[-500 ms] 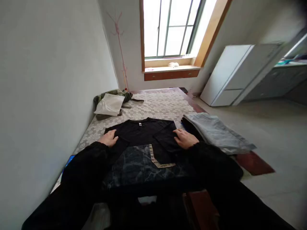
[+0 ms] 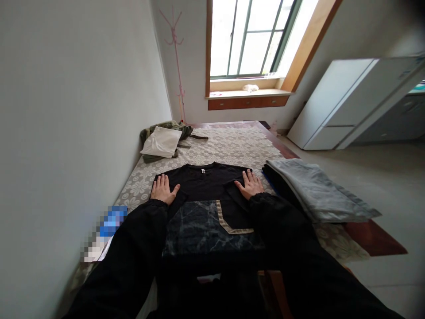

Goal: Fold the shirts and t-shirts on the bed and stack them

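A black T-shirt [image 2: 207, 184] with a dark marbled lower panel and a tan-edged pocket lies spread on the table, its neckline facing away from me. Both of its sleeves are folded inward over the front. My left hand [image 2: 164, 189] rests flat on the left sleeve and shoulder, fingers stretched out. On the opposite side, my right hand [image 2: 250, 184] presses flat on the right sleeve with its fingers spread. The shirt's near edge is dark and hard to make out beside my black sleeves.
Right of the shirt lies a stack of folded clothes with grey trousers [image 2: 318, 188] on top. A camouflage bag [image 2: 151, 157] with a white pouch [image 2: 162, 141] sits at the back left. A patterned cloth [image 2: 229, 141] covers the table [image 2: 375, 239]. A wall borders the left side.
My hands have gone from loosely curled at the sleeves to lying flat with fingers spread on them. The camera view has shifted, so the scene sits farther right.
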A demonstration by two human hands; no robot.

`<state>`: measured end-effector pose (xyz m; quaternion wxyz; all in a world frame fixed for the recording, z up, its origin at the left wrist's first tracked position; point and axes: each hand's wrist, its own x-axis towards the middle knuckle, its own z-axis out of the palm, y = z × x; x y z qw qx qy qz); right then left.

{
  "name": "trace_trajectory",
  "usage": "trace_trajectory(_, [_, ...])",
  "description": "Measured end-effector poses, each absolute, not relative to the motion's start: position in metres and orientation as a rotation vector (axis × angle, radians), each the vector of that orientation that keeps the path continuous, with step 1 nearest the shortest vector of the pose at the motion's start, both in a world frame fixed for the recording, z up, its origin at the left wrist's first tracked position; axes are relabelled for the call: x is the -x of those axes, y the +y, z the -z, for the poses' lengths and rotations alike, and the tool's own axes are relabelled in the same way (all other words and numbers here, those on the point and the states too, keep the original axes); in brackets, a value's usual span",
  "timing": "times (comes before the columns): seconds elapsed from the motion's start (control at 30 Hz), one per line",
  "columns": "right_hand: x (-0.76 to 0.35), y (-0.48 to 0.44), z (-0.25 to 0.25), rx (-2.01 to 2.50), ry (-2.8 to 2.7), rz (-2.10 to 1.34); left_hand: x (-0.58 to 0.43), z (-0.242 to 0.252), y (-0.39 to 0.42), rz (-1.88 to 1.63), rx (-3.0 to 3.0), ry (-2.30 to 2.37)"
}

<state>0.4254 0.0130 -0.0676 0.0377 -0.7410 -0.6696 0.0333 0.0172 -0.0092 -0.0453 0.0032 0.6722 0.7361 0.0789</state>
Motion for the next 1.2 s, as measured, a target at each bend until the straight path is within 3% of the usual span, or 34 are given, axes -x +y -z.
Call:
trace_trajectory(0.27, [-0.43,0.04,0.055,2.314,-2.111,-0.251,-0.006,0.043,0.003,-0.27,-2.075,2.298])
trace_trajectory(0.6, [-0.422,0.038,0.077,2.24,-1.998,-0.047,-0.009,0.036,0.007,-0.158,-2.06,2.335])
trace_trajectory(0.87, [-0.422,0.032,0.068,2.068,-2.079,0.136,-0.011,0.041,0.007,-0.297,-2.05,2.365])
trace_trajectory(1.2, [-0.414,0.031,0.063,2.176,-2.156,-0.047,-0.01,0.044,0.01,-0.288,-2.052,2.345])
